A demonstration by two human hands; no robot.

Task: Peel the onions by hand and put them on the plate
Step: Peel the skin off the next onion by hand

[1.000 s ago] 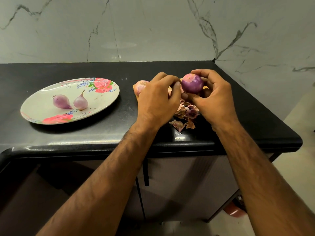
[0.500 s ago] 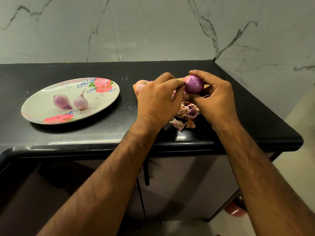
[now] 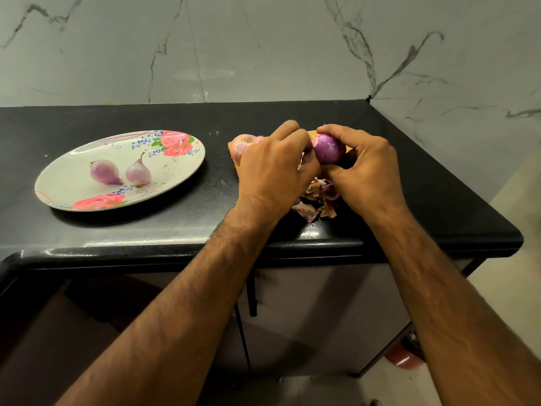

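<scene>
**Q:** Largest item first?

**A:** Counter point(image 3: 146, 230), black. Next, the plate point(image 3: 73, 162) on its left part, well apart from my hands. I judge it sits there so skins stay off it. Two peeled onions point(image 3: 104, 171) lie on it, just beside each other.

**Q:** Hands?

**A:** Left hand point(image 3: 275, 168): fingers curled, with the tips at the left side of the held onion point(image 3: 328, 149). I judge they are picking at skin, but the knuckles hide the tips, so I cannot tell what they catch. Right hand point(image 3: 369, 171): fingers over the top and thumb beneath, clamped round the held onion. It is raised above the counter's right part, likely so scraps fall clear.

**Q:** Smaller entries?

**A:** Spare onion point(image 3: 244, 143), skin still on, mostly hidden behind the left hand. It rests on a yellowish slab point(image 3: 234, 164). Only an edge of that shows, so I cannot tell what it is. Peels point(image 3: 314, 200): a loose heap on the counter under both hands, near the front edge.

**Q:** Anything unlisted?

**A:** The underside of the held onion is out of sight, so I cannot tell how much skin is left.
</scene>
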